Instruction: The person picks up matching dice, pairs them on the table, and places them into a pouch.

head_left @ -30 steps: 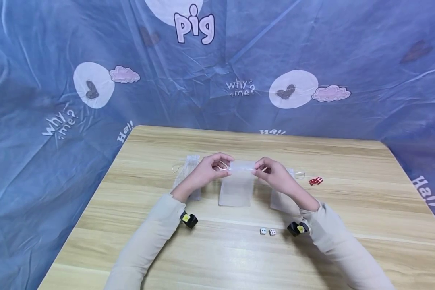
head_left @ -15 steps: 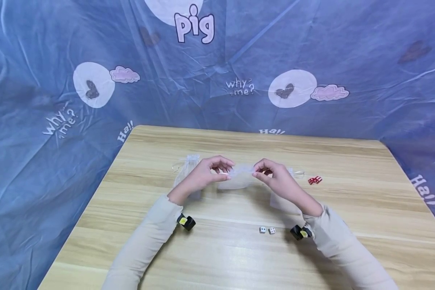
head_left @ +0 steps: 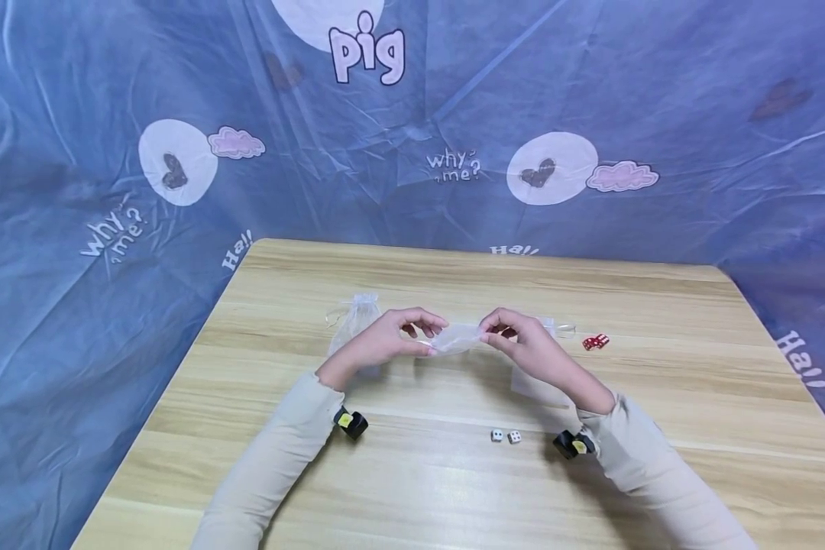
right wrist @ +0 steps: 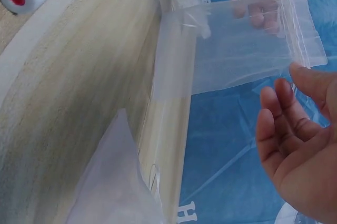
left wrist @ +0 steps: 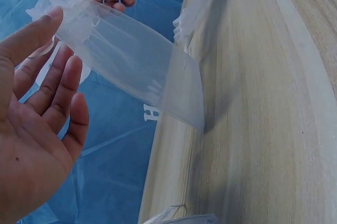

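A sheer white drawstring bag (head_left: pixel 457 338) is held by its top between both hands, above the middle of the table. My left hand (head_left: pixel 393 334) pinches one top corner between thumb and forefinger. On the other side my right hand (head_left: pixel 522 340) pinches the opposite corner. In the left wrist view the bag (left wrist: pixel 137 61) slants down towards the tabletop, its mouth gathered near the fingers. The right wrist view shows the stitched drawstring band of the bag (right wrist: pixel 295 29) stretched between the two hands. The other fingers of each hand are loosely bent.
A second sheer bag (head_left: pixel 357 321) lies left, partly behind my left arm. A third bag (head_left: pixel 536 386) lies under my right forearm. Two white dice (head_left: pixel 506 436) sit nearer the front. Red dice (head_left: pixel 596 342) lie at right on the wooden table (head_left: pixel 412 489).
The bag's body has tipped away from me, from showing its full face to a foreshortened one. Both hands have lowered slightly towards me, still pinching its top.
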Motion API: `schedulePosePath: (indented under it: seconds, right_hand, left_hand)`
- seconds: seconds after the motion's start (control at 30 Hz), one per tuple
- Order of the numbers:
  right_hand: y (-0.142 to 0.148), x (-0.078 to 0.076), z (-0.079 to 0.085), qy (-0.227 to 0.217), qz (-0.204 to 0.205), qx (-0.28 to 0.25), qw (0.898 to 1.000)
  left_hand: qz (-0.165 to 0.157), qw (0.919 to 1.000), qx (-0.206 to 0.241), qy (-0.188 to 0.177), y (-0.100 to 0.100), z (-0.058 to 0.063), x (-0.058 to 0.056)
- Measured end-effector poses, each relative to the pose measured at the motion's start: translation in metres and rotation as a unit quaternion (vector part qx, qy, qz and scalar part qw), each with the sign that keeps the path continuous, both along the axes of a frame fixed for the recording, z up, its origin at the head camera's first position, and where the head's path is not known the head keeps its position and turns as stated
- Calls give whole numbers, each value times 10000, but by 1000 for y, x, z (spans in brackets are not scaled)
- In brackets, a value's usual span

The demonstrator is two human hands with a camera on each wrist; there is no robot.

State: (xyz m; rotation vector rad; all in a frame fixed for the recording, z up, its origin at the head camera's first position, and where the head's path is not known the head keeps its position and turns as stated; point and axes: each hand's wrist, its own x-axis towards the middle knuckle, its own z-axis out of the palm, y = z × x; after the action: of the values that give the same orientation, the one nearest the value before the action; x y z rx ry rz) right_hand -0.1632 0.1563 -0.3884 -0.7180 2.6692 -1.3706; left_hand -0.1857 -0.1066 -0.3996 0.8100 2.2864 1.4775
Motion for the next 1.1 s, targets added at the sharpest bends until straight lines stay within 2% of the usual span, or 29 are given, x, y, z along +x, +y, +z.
schedulePosePath:
  seconds: [0.17, 0.43, 0.57, 0.83, 1.1]
  right_hand:
    - [0, -1, 0, 63, 116, 37, 9999]
    - [3, -5, -1, 106, 137, 124, 9998]
    - [4, -7, 0, 72, 210, 58, 9997]
    - [6, -10, -2, 54, 620, -161, 9979]
    - [8, -14, -2, -18, 829, -169, 9964]
  left_hand:
    - [-164, 9997, 40, -179, 1, -1, -2]
    - [-165, 9989, 123, -421, 3, -4, -3]
    - [-187, 9990, 134, -386, 4, -4, -5]
    - [-197, 9997, -22, -151, 5, -4, -10]
    - [-450, 9981, -224, -369, 7, -4, -16]
